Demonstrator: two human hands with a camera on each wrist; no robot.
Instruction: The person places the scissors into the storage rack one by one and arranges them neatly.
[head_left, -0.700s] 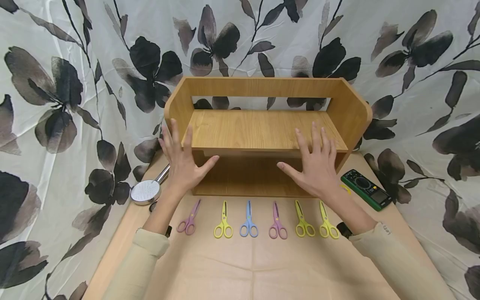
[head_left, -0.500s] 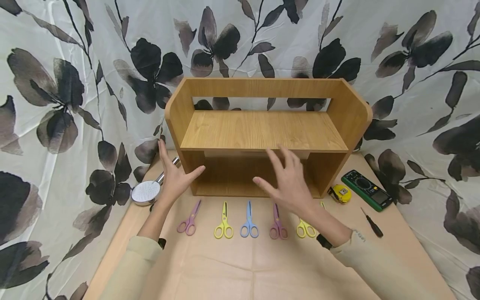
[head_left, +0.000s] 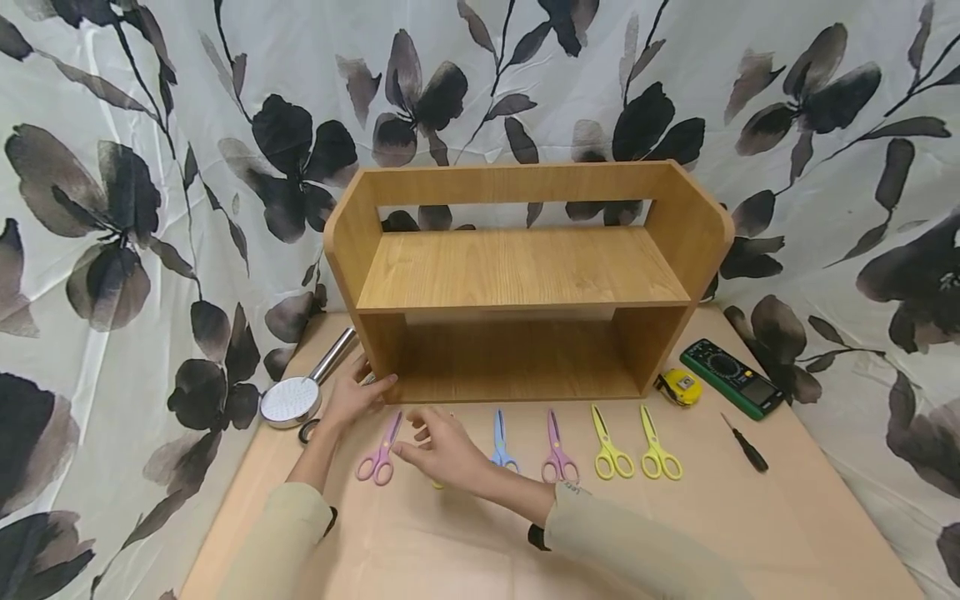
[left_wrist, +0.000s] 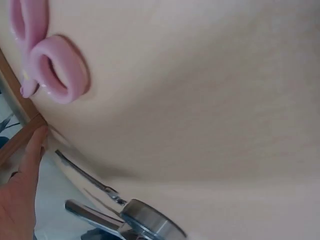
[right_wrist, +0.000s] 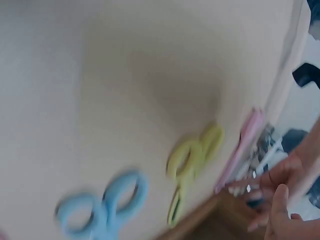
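Note:
A two-tier wooden shelf (head_left: 525, 271) stands on the table in the head view. My left hand (head_left: 356, 398) is at its lower left front corner, thumb extended; in the left wrist view that thumb (left_wrist: 36, 145) touches the wooden edge. My right hand (head_left: 450, 454) hovers over yellow scissors, mostly covering them, with fingers loosely bent and nothing held. Pink scissors (head_left: 381, 450) lie between the hands. Blue scissors (head_left: 500, 437) are partly behind my right wrist. The right wrist view shows the yellow scissors (right_wrist: 187, 160) on the table.
More scissors, pink (head_left: 555, 450) and yellow (head_left: 611, 446), continue the row rightward. A tape measure (head_left: 681, 387), a green multimeter (head_left: 731, 379) and a screwdriver (head_left: 750, 450) lie right. A shower head (head_left: 291, 400) and a thin metal tool (left_wrist: 85, 175) lie left. A floral curtain (head_left: 420, 100) hangs behind.
Both hands have come down from in front of the shelf. The left moved to its lower left corner; the right swept left over the scissors. The view tilted slightly.

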